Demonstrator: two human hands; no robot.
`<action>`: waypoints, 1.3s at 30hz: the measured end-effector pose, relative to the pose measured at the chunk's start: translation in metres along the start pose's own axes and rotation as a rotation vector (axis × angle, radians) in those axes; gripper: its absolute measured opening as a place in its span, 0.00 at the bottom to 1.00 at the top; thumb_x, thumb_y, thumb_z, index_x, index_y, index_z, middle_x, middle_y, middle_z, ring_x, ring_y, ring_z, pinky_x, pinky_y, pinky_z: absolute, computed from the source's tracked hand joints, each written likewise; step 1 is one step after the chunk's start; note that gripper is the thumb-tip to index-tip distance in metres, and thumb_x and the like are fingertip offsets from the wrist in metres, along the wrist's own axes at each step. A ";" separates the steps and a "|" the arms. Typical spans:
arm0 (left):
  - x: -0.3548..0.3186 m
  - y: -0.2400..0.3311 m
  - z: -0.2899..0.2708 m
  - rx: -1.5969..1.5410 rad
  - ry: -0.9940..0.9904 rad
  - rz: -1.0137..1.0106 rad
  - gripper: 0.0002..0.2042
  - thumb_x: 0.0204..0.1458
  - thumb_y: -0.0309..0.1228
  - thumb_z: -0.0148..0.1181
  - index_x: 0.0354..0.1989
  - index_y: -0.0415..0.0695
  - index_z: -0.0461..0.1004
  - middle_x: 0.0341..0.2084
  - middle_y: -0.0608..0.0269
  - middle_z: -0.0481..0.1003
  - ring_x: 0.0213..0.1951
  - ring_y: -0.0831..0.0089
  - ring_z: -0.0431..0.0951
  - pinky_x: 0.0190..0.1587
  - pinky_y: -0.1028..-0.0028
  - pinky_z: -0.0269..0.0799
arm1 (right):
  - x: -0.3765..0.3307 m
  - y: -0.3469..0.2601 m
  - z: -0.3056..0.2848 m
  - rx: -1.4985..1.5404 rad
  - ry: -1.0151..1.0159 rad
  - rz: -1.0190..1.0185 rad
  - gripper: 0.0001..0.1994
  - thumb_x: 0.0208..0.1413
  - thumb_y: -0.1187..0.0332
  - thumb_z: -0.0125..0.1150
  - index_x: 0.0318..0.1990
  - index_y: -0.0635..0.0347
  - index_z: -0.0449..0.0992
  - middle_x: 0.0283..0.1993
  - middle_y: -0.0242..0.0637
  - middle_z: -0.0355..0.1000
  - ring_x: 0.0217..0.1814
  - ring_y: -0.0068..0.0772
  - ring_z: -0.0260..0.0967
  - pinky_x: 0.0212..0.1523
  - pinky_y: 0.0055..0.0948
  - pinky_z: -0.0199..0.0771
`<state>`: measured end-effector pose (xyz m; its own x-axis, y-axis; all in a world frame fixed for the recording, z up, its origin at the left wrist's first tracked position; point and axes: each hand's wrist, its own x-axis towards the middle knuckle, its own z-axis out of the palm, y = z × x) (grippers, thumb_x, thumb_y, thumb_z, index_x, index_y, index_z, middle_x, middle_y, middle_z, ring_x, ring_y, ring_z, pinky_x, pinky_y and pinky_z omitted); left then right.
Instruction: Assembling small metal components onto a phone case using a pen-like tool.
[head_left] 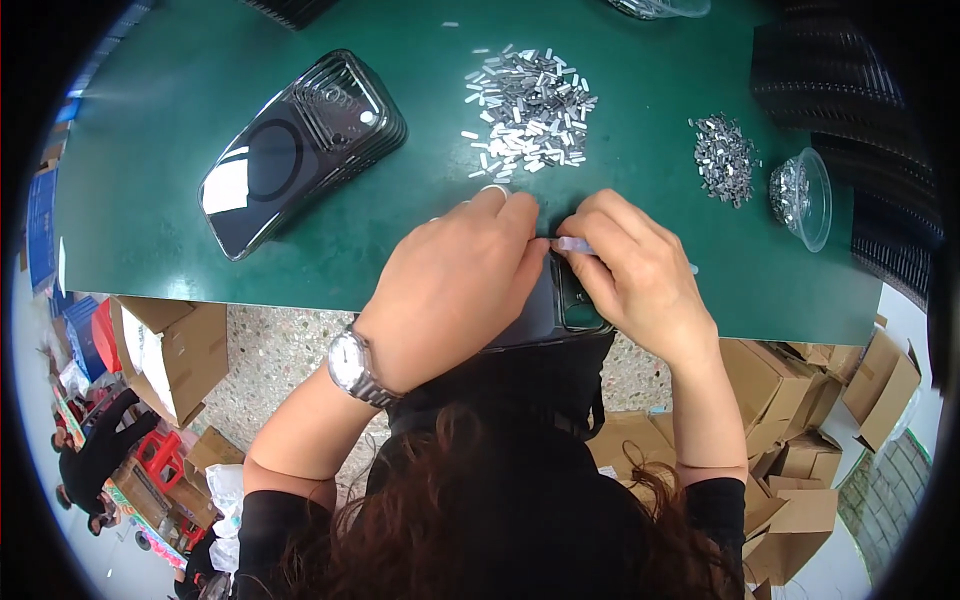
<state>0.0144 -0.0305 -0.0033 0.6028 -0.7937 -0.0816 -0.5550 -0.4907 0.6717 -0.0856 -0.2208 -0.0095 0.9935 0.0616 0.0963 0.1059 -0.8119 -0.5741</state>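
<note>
— Where's the phone case (560, 300) sitting relative to her fingers?

— At the near edge of the green table (150, 200), under both hands. The left hand (450, 290) lies flat over its left part, fingers close together and pressing down near its top edge. The right hand (640, 275) covers the right side, its fingers pinched narrow around a thin clear-tipped tool (575, 243), whose tip meets the case's top edge right beside the left fingertips.

— And what's around it?

— A stack of dark phone cases (300, 150) lies tilted toward the far left of the table. A loose heap of small pale metal strips (525, 105) sits just beyond the hands, and a smaller, darker pile of metal bits (725, 158) lies toward the right edge, beside a clear plastic cup (805, 195) tipped on its side.

— Any packaging?

— Open brown cardboard boxes (175, 350) on the floor below the table's left, more brown cartons (800, 440) below its right. A blue panel (42, 230) stands at the far left; its markings are too small to tell.
</note>
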 end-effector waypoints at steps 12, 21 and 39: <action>-0.003 0.001 0.005 0.105 -0.001 0.085 0.06 0.61 0.27 0.63 0.38 0.41 0.71 0.31 0.54 0.74 0.33 0.50 0.78 0.35 0.56 0.75 | -0.005 -0.011 0.005 -0.122 0.070 -0.030 0.07 0.54 0.74 0.68 0.39 0.61 0.78 0.39 0.36 0.68 0.41 0.38 0.73 0.34 0.37 0.79; -0.002 0.005 0.005 0.090 0.007 0.043 0.05 0.62 0.25 0.62 0.39 0.40 0.72 0.33 0.50 0.74 0.34 0.45 0.78 0.36 0.53 0.73 | -0.004 -0.015 0.009 -0.167 0.052 -0.003 0.08 0.54 0.71 0.71 0.37 0.59 0.75 0.38 0.36 0.66 0.41 0.39 0.72 0.34 0.39 0.78; -0.001 0.001 0.001 0.074 0.010 0.111 0.08 0.61 0.26 0.64 0.47 0.48 0.79 0.29 0.57 0.71 0.31 0.56 0.78 0.34 0.59 0.75 | -0.052 0.054 -0.023 -0.404 0.395 0.348 0.18 0.50 0.80 0.68 0.51 0.61 0.83 0.40 0.36 0.72 0.41 0.40 0.75 0.38 0.40 0.79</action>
<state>0.0126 -0.0306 -0.0034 0.5409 -0.8411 -0.0022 -0.6590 -0.4255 0.6203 -0.1325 -0.2815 -0.0272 0.8684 -0.3987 0.2949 -0.3194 -0.9046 -0.2824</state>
